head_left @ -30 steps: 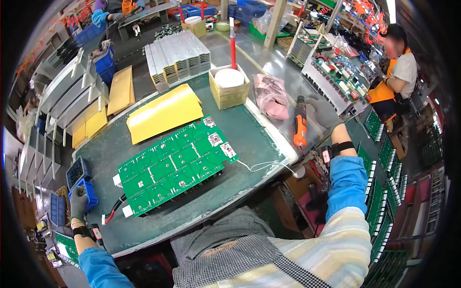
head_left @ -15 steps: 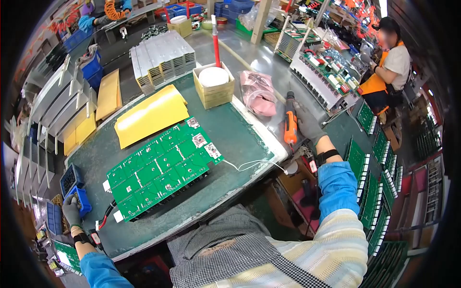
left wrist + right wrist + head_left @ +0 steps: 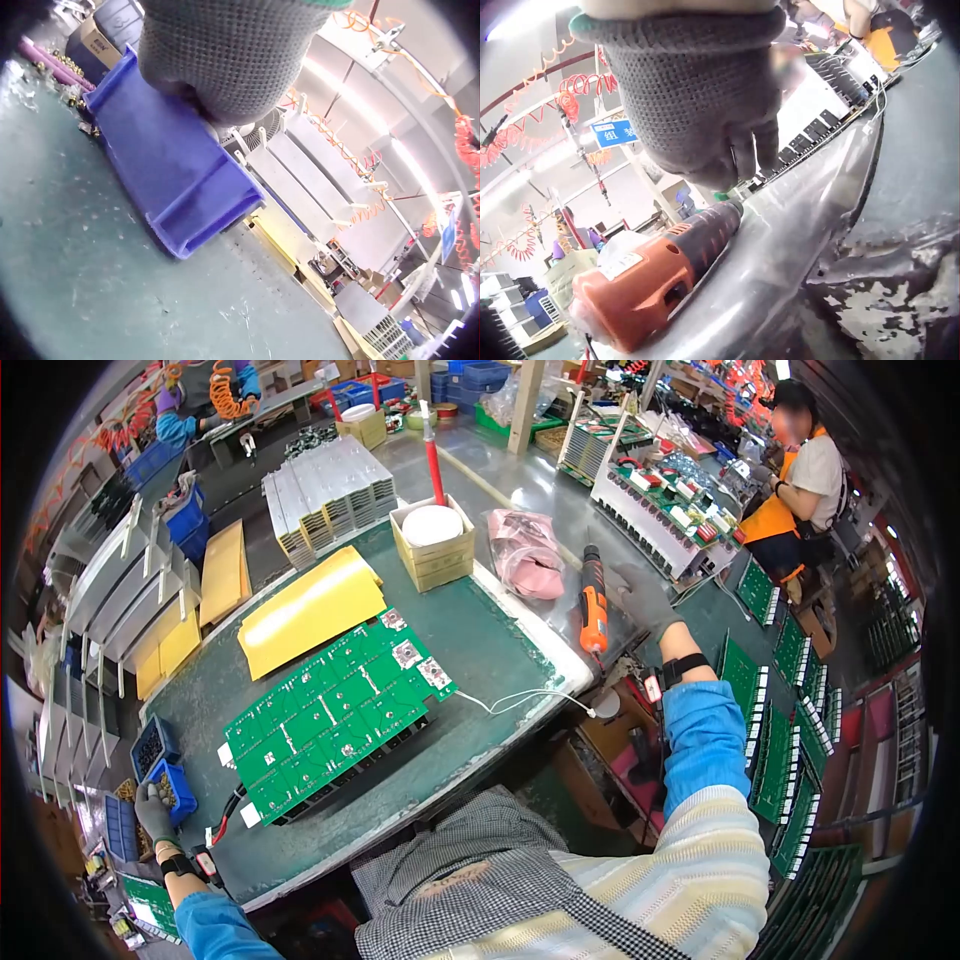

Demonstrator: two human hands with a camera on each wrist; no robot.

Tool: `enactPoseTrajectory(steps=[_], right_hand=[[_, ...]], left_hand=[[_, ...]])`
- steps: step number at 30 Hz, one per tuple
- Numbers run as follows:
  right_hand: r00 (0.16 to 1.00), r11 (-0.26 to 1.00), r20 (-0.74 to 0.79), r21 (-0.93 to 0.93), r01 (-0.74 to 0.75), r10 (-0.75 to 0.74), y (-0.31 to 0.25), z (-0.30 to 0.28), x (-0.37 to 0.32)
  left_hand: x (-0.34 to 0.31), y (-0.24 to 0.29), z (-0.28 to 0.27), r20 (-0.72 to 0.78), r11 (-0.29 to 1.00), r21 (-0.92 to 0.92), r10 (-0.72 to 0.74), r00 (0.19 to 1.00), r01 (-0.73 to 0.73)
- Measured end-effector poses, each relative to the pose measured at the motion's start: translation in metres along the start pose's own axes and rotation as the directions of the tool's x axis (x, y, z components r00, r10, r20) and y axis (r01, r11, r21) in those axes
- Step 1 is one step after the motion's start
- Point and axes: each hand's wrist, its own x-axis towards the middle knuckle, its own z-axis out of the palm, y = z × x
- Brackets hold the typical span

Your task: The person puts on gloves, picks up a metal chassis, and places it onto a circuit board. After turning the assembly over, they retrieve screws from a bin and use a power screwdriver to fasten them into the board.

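Observation:
My gloved left hand (image 3: 155,812) is at the small blue bin (image 3: 179,796) on the table's left edge. In the left wrist view the glove (image 3: 225,60) covers the bin's far side and the fingertips are hidden. My gloved right hand (image 3: 645,600) is beside an orange electric screwdriver (image 3: 594,605) lying on the metal surface. The right wrist view shows its fingers (image 3: 742,154) loosely bent above the screwdriver's dark front end, not wrapped round it. Between the hands, a large green circuit board (image 3: 335,715) lies on the green table, with a white wire (image 3: 520,700) at its right end.
Yellow sheets (image 3: 312,610) lie behind the board, near stacked metal plates (image 3: 330,500). A wooden box (image 3: 433,545) with a white tub and a pink bag (image 3: 527,555) stand at the back. Green boards (image 3: 780,760) line the right side. Another person (image 3: 805,480) is at the back right.
The head view has turned, so the table scene sits further left. My left hand stays at the blue bin. My right hand comes close to the screwdriver, then sits slightly further from it.

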Motion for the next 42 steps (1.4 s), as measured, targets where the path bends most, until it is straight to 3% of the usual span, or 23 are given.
enactPoseTrajectory(steps=[2, 5, 8, 14, 20, 22, 26, 28, 29, 31, 32, 36, 40, 42], right_hand=[[0.993, 0.993, 0.044, -0.046, 0.112, -0.11, -0.001, 0.01, 0.009], [0.983, 0.984, -0.082, -0.088, 0.155, -0.162, -0.001, 0.028, 0.005], [0.991, 0.994, -0.085, -0.049, 0.095, -0.099, -0.005, 0.03, -0.002], [0.977, 0.977, -0.133, 0.113, 0.182, -0.167, -0.009, 0.031, -0.014], [0.986, 0.986, -0.026, 0.007, 0.164, -0.164, -0.008, 0.022, -0.029], [0.995, 0.995, -0.015, -0.023, 0.098, -0.098, -0.014, 0.014, -0.031], [0.998, 0.996, -0.037, -0.066, -0.058, 0.055, -0.026, 0.0, -0.022], [0.99, 0.97, -0.06, -0.217, 0.109, -0.125, -0.031, 0.001, -0.012], [0.973, 0.937, -0.059, -0.288, 0.197, -0.222, -0.036, 0.005, -0.007], [0.925, 0.838, 0.083, -0.4, 0.371, -0.37, -0.035, 0.011, 0.001], [0.88, 0.767, 0.161, -0.438, 0.47, -0.447, -0.035, 0.015, 0.007], [0.783, 0.676, 0.197, -0.41, 0.612, -0.59, -0.049, 0.016, 0.016], [0.763, 0.686, 0.205, -0.342, 0.642, -0.613, -0.061, 0.005, 0.011], [0.798, 0.723, 0.093, -0.369, 0.584, -0.596, -0.054, 0.004, 0.002]], left_hand=[[-0.001, -0.001, -0.001, -0.004, 1.0, -0.003, -0.005, 1.0, 0.005], [0.001, -0.005, 0.0, -0.01, 1.0, 0.03, 0.009, 1.0, -0.008], [-0.001, -0.005, -0.001, -0.008, 0.993, 0.115, 0.03, 1.0, -0.029], [-0.002, -0.001, 0.004, -0.019, 0.974, 0.225, 0.046, 0.999, -0.041], [-0.005, 0.001, 0.004, -0.034, 0.958, 0.28, 0.07, 0.997, -0.057], [-0.008, 0.008, 0.006, -0.045, 0.953, 0.298, 0.067, 0.997, -0.051], [-0.014, 0.02, 0.006, -0.027, 0.816, 0.552, 0.224, 0.974, -0.172], [-0.013, 0.014, 0.007, -0.042, 0.769, 0.593, 0.327, 0.944, -0.24], [-0.009, 0.011, 0.004, -0.013, 0.803, 0.556, 0.268, 0.963, -0.216], [-0.006, 0.007, 0.0, 0.029, 0.745, 0.611, 0.316, 0.948, -0.267], [-0.026, 0.031, 0.009, 0.037, 0.729, 0.635, 0.303, 0.952, -0.256], [-0.034, 0.038, 0.017, -0.029, 0.687, 0.703, 0.286, 0.958, -0.184], [-0.037, 0.04, 0.021, -0.08, 0.705, 0.691, 0.295, 0.952, -0.16], [-0.033, 0.032, 0.022, -0.148, 0.748, 0.647, 0.314, 0.938, -0.148]])
